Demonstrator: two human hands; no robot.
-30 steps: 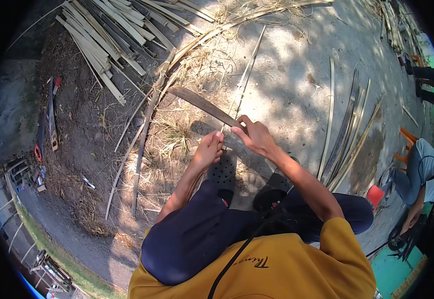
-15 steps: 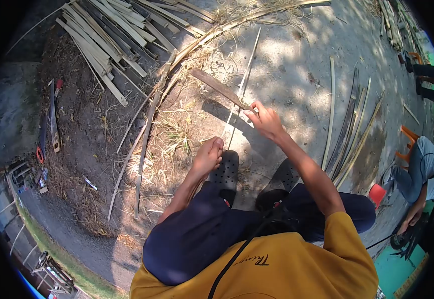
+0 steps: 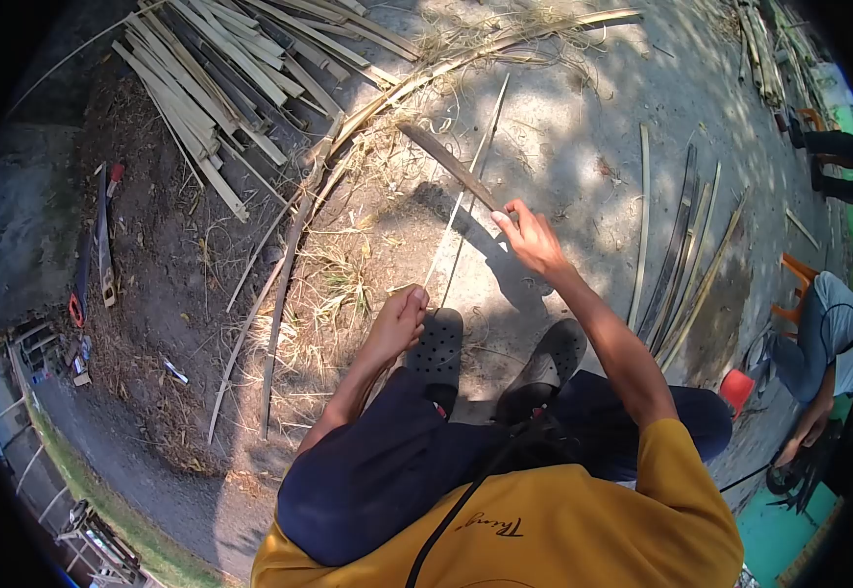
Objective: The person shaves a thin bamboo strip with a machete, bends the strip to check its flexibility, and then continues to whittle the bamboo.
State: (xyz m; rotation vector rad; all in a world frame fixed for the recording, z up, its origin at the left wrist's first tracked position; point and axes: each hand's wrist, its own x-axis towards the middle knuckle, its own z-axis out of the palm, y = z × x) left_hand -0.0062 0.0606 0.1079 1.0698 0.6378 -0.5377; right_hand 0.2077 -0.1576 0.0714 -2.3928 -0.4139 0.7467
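My right hand (image 3: pixel 530 238) grips the handle of a long dark machete (image 3: pixel 446 163), whose blade points up and to the left across a thin bamboo strip (image 3: pixel 465 186). My left hand (image 3: pixel 399 321) is closed around the near end of that strip, just above my left black clog (image 3: pixel 435 348). The strip runs from my left hand away toward the top of the view, split into two thin slivers along part of its length. My right black clog (image 3: pixel 548 363) rests beside the left one on the concrete.
A pile of split bamboo slats (image 3: pixel 220 78) lies at the upper left, long curved strips (image 3: pixel 289 245) beside it. More strips (image 3: pixel 681 255) lie on the right. Saws (image 3: pixel 98 235) rest on the dirt at left. Another person (image 3: pixel 828 353) crouches at the right edge by an orange stool (image 3: pixel 799 279).
My right hand has pushed the machete away from me along the strip, opening the split further. My left hand stays near my foot, holding the strip's end.
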